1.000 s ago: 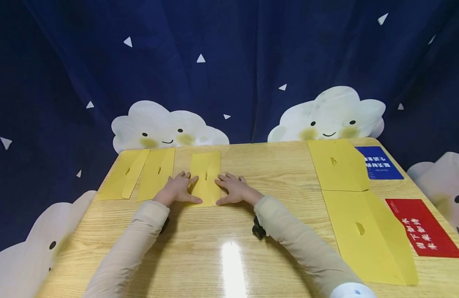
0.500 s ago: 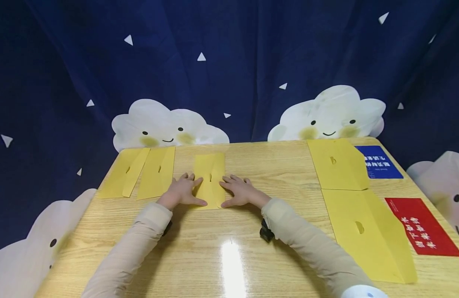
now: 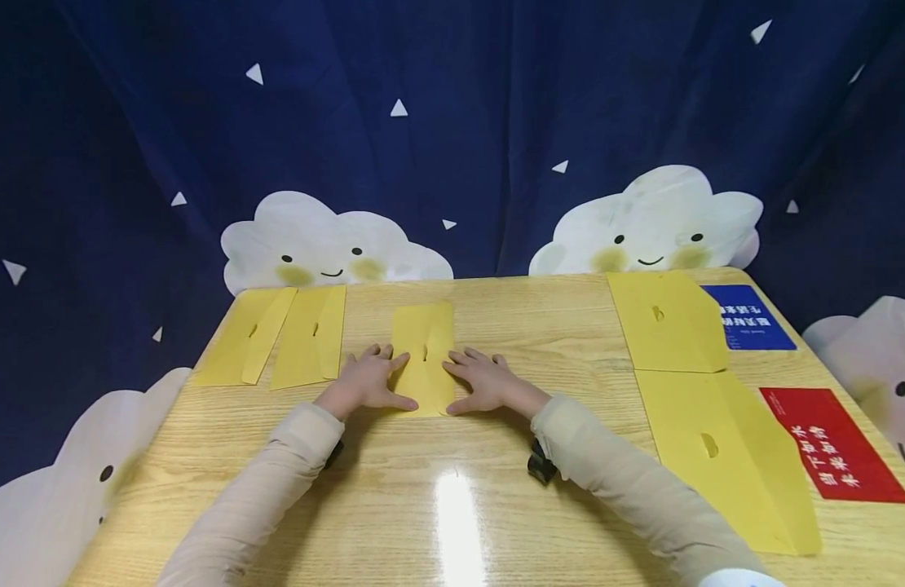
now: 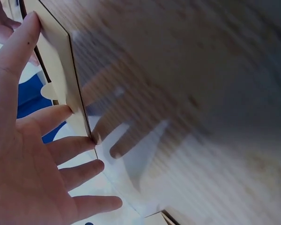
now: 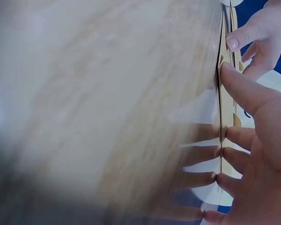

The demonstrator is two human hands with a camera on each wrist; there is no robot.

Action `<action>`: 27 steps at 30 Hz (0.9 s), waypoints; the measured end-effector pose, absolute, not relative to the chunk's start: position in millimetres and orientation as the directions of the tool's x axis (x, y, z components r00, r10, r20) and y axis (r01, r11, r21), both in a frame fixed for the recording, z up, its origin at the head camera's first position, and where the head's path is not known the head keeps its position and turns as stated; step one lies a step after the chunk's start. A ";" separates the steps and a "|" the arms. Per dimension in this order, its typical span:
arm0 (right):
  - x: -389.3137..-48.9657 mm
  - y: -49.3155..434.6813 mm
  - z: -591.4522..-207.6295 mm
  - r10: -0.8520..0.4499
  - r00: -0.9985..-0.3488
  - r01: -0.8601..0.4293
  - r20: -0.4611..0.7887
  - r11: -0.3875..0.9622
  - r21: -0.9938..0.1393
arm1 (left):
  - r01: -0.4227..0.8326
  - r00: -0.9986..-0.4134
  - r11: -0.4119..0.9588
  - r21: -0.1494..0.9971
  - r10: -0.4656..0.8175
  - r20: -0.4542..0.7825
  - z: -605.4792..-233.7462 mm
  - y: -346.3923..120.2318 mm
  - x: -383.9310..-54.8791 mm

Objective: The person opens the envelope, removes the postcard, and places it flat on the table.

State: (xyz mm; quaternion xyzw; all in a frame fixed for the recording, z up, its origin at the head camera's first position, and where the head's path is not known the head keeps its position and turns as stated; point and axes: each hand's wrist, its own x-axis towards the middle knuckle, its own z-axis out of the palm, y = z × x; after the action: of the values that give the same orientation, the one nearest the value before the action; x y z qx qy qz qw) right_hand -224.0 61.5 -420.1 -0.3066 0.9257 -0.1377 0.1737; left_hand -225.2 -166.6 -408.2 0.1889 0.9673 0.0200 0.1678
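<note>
In the head view a yellow envelope (image 3: 423,383) lies flat at mid-table, a slit showing in its middle. My left hand (image 3: 368,381) rests at its left side with fingers spread. Opposite, my right hand (image 3: 491,383) lies along the right side, fingers also spread. From the left wrist view, the thumb and some fingertips touch the edge of the envelope (image 4: 56,42). In the right wrist view the thumb and straight fingers meet its other edge. Neither hand curls round it.
Two more yellow envelopes, one far left (image 3: 236,342) and one beside it (image 3: 302,346), lie on the wooden table (image 3: 394,505). At right are a smaller open-flapped envelope (image 3: 668,334), a larger one (image 3: 717,489), a blue card (image 3: 761,326) and a red card (image 3: 841,448).
Both hands and the envelope between them have slid to the right and slightly towards the person. The other envelopes and the cards keep their places on the table.
</note>
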 end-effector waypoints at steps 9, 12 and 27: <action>-216.1 72.3 -421.1 -0.619 -0.752 -0.528 -0.227 0.772 -0.353 | 0.423 -0.834 0.888 0.182 0.460 -0.305 -407.7 -171.0 -219.1; -214.1 75.9 -421.1 -0.626 -0.748 -0.536 -0.218 0.765 -0.357 | 0.448 -0.819 0.874 0.188 0.486 -0.307 -408.8 -174.1 -216.9; -198.8 90.1 -414.6 -0.647 -0.729 -0.555 -0.222 0.749 -0.361 | 0.509 -0.784 0.837 0.202 0.547 -0.293 -409.9 -169.8 -200.5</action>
State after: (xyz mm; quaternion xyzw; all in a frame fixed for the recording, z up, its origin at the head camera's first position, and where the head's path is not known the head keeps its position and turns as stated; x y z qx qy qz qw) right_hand -198.8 90.1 -414.6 -0.3267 0.9198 -0.1364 0.1691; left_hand -200.5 -169.8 -409.9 0.2800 0.9428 0.0558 0.1718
